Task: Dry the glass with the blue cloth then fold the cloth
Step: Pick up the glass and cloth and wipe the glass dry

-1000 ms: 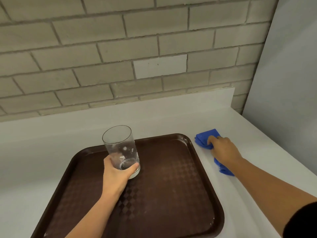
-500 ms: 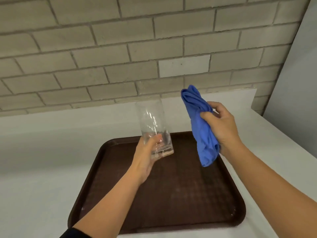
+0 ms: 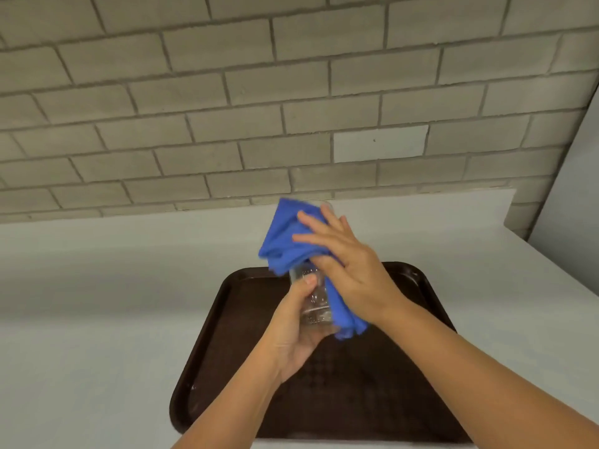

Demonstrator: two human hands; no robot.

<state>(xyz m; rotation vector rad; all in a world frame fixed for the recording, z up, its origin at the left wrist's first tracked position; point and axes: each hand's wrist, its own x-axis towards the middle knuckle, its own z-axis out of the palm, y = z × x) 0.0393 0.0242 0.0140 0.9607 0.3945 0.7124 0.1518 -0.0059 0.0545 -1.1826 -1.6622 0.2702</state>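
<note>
A clear drinking glass (image 3: 311, 303) is held upright above the brown tray, gripped around its lower half by my left hand (image 3: 296, 332). The blue cloth (image 3: 287, 241) is draped over the glass's upper part and down its right side. My right hand (image 3: 348, 270) presses the cloth flat against the glass, fingers spread and pointing up-left. The rim of the glass just shows behind the cloth's top; most of its upper half is hidden.
A dark brown plastic tray (image 3: 207, 345) lies on the white counter (image 3: 97, 303) below both hands. A grey brick wall (image 3: 227, 108) rises behind the counter, and a pale panel (image 3: 570, 205) closes off the right side.
My right hand lifted the cloth off the counter and brought it left onto the glass. My left hand raised the glass off the tray. The camera view shifted left.
</note>
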